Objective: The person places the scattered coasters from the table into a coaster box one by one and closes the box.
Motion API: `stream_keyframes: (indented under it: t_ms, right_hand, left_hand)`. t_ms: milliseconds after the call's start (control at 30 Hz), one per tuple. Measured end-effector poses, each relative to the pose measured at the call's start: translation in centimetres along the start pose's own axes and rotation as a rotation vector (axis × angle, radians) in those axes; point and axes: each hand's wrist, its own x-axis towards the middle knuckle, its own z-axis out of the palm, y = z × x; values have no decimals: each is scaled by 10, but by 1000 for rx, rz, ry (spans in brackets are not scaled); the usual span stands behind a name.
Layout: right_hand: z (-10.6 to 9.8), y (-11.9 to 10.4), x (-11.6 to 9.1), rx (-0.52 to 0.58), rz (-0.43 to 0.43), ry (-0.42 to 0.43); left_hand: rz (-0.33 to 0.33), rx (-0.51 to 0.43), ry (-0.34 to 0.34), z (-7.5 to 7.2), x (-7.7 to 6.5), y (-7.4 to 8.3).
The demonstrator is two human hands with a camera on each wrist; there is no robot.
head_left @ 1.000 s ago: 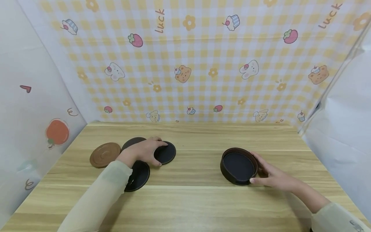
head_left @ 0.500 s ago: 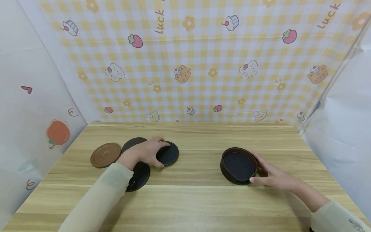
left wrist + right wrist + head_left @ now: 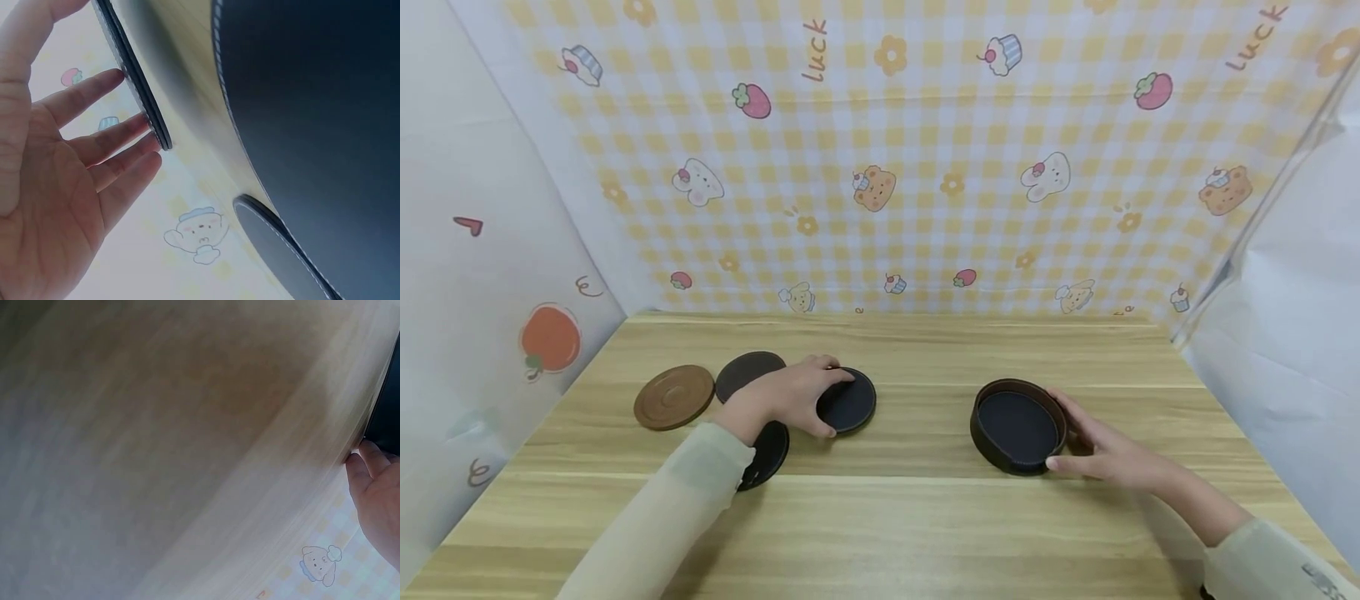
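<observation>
My left hand (image 3: 792,395) grips a round black coaster (image 3: 852,405) by its edge, thumb at the near side and fingers at the far side. In the left wrist view, its stitched, layered rim (image 3: 139,78) stands a little off the wood, with fingertips against it. Under my left wrist and forearm lie two more dark coasters, a rear one (image 3: 747,367) and a front one (image 3: 771,452), both partly covered. On the right, my right hand (image 3: 1105,454) holds a round dark coaster holder (image 3: 988,454), thumb by its front notch and fingers around its right side. A black disc shows inside it.
A brown round coaster (image 3: 673,398) with circular marks lies at the far left of the wooden table (image 3: 895,533). Wood surface lies between the two hands. A checked, patterned cloth (image 3: 917,150) hangs behind the table, with white sheets along both sides.
My left hand has shifted slightly to the right with the black coaster, away from the other coasters. My right hand and the coaster holder stay in place.
</observation>
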Motion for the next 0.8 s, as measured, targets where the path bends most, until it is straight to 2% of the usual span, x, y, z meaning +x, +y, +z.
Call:
stream_keyframes:
  t_ms: [267, 500, 800]
  right_hand:
    - [0, 1, -2, 9, 30, 0]
    - [1, -1, 0, 9, 45, -6]
    - [-1, -2, -1, 14, 14, -8]
  left_hand:
    - [19, -9, 4, 1, 10, 12]
    - [20, -26, 10, 4, 13, 20]
    - [33, -30, 22, 5, 20, 30]
